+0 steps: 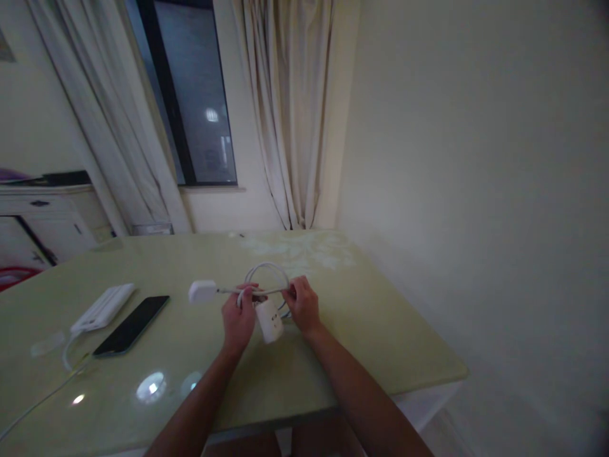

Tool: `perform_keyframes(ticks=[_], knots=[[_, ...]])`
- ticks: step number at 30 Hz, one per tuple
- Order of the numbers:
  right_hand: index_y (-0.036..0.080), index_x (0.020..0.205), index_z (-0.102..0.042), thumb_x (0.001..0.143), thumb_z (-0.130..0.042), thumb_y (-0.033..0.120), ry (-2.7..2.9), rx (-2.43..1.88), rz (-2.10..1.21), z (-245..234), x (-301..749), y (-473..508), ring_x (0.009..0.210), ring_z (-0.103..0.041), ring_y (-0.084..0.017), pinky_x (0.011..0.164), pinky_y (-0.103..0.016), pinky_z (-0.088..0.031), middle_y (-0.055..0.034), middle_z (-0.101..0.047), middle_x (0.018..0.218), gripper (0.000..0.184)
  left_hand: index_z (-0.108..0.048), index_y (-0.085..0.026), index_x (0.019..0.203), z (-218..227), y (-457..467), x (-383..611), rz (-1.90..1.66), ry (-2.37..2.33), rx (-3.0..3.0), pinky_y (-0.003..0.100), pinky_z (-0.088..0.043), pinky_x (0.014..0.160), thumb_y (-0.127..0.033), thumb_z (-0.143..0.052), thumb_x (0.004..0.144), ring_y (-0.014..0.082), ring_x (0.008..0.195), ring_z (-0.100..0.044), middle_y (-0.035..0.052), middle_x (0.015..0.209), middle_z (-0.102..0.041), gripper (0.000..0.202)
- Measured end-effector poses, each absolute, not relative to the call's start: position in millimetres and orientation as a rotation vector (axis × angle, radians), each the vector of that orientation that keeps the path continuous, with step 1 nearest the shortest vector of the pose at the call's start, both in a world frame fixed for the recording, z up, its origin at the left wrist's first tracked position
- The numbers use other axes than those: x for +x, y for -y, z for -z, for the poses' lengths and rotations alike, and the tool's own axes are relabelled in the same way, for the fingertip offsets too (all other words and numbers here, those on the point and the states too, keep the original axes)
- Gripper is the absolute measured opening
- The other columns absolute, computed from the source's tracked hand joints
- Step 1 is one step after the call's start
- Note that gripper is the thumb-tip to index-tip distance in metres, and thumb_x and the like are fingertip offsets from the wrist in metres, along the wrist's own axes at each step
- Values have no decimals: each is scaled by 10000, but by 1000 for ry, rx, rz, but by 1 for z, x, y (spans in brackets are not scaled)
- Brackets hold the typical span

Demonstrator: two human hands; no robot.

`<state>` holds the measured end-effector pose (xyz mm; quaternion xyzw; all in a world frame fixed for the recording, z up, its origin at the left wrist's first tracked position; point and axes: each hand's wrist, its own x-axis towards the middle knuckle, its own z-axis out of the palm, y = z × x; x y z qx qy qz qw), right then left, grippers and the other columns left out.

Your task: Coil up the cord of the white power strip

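Both my hands are over the middle of the pale green table [380, 330]. My left hand [238, 320] is closed around a white cable [266, 271] that loops up behind my fingers. My right hand [301, 304] pinches the same cable a little to the right. A white plug block [202, 291] sticks out to the left of my left hand on the cable's end. A white charger block [269, 320] hangs or rests between my hands, just below the cable.
A black phone [132, 324] lies face up at the left, with a white power strip [103, 307] beside it and a thin white cord [66, 355] trailing off. A wall is at the right. Curtains [290, 114], a window and a white cabinet [42, 216] stand behind.
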<state>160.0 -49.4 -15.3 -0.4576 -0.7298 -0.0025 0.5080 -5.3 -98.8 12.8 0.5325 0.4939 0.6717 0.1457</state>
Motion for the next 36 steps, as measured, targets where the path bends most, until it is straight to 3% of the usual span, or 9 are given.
perform_keyframes(ticks=[6, 10, 15, 20, 22, 25, 28, 32, 36], knots=[[211, 856, -612, 974, -613, 323, 1819, -1096, 369, 17, 167, 49, 713, -539, -150, 640, -257, -365, -42, -606, 878, 162, -630, -162, 900, -19, 91, -15, -1730, -1079, 1140, 296, -560, 601, -528, -711, 785, 211, 606, -719, 30, 701, -718, 392], [235, 914, -685, 1002, -557, 299, 1936, -1015, 465, 14, 167, 58, 744, -547, -167, 698, -287, -376, -50, -635, 853, 168, -632, -161, 856, -17, 79, -24, -1734, -1021, 772, 252, -519, 545, -502, -638, 788, 196, 595, -717, 32, 655, -726, 348], [206, 1140, -701, 997, -530, 287, 1937, -1008, 176, 5, 162, 67, 859, -579, -204, 823, -341, -379, -73, -680, 901, 237, -633, -172, 851, -15, 73, -29, -1678, -995, 669, 278, -545, 608, -478, -514, 850, 200, 655, -737, 59, 685, -753, 329], [235, 1128, -732, 1015, -493, 366, 1831, -1078, -111, -2, 168, 68, 1036, -545, -240, 980, -416, -301, -68, -714, 1001, 295, -703, -155, 1002, -13, 83, -22, -1441, -881, 1067, 417, -587, 849, -614, -539, 869, 285, 971, -744, 158, 1001, -779, 506], [256, 1151, -731, 988, -548, 409, 1832, -1042, -244, -1, 171, 66, 1086, -541, -249, 994, -415, -310, -61, -719, 1074, 289, -732, -165, 1051, -12, 88, -15, -1298, -845, 1204, 446, -587, 878, -644, -560, 865, 302, 1034, -725, 170, 1085, -762, 542], [243, 1132, -741, 920, -651, 436, 1862, -906, -493, 3, 171, 61, 1025, -604, -231, 957, -371, -384, -57, -731, 1083, 301, -749, -220, 1095, -10, 92, -6, -1252, -880, 1346, 442, -601, 855, -658, -528, 886, 288, 1036, -717, 137, 1109, -760, 532], [222, 1076, -754, 933, -623, 410, 1871, -835, -679, 3, 167, 57, 883, -638, -195, 832, -306, -447, -47, -742, 984, 270, -754, -219, 1090, -9, 92, -2, -1328, -993, 1422, 427, -605, 829, -664, -465, 913, 269, 960, -728, 115, 1056, -771, 559], [189, 885, -757, 922, -608, 371, 1913, -899, -630, -4, 170, 54, 753, -589, -167, 721, -265, -427, -29, -683, 794, 238, -767, -153, 965, -8, 86, -8, -1591, -1227, 1355, 391, -587, 775, -672, -477, 900, 258, 846, -729, 119, 904, -781, 597], [183, 774, -717, 912, -602, 396, 2039, -852, -655, -13, 189, 49, 679, -523, -135, 654, -237, -379, 4, -606, 721, 278, -727, -130, 885, -6, 74, -20, -1760, -1291, 1202, 328, -545, 688, -671, -467, 898, 234, 799, -724, 140, 875, -777, 601]])
